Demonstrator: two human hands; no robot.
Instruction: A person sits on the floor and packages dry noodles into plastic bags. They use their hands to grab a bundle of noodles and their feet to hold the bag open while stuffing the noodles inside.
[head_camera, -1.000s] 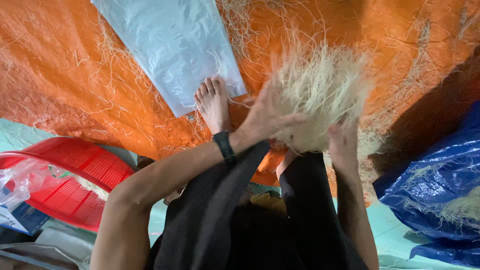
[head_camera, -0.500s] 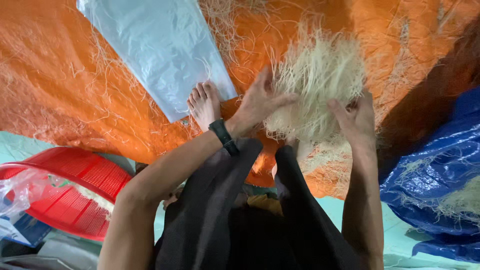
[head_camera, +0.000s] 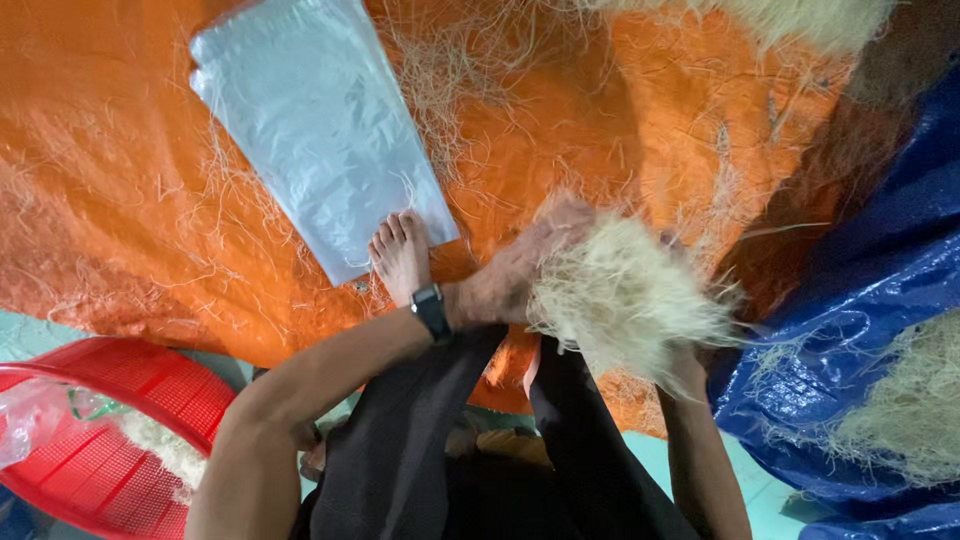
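Observation:
A pale, straw-coloured bundle of thin strands (head_camera: 625, 295) sits between my two hands above my knees. My left hand (head_camera: 520, 270), with a black watch on its wrist, grips the bundle's left side. My right hand (head_camera: 685, 365) is mostly hidden under the strands and holds the bundle from the right. My bare foot (head_camera: 400, 258) rests on the edge of a clear plastic bag (head_camera: 320, 130) that lies flat on the orange tarp (head_camera: 120, 200). My legs in dark trousers run down the middle of the view.
Loose strands are scattered over the orange tarp. A red plastic basket (head_camera: 110, 430) with some strands and clear plastic stands at the lower left. A blue tarp (head_camera: 880, 300) at the right holds another heap of strands (head_camera: 910, 410).
Both hands have come down and toward me with the bundle, which now hangs lower and more to the right. The view has shifted, showing more of the blue tarp.

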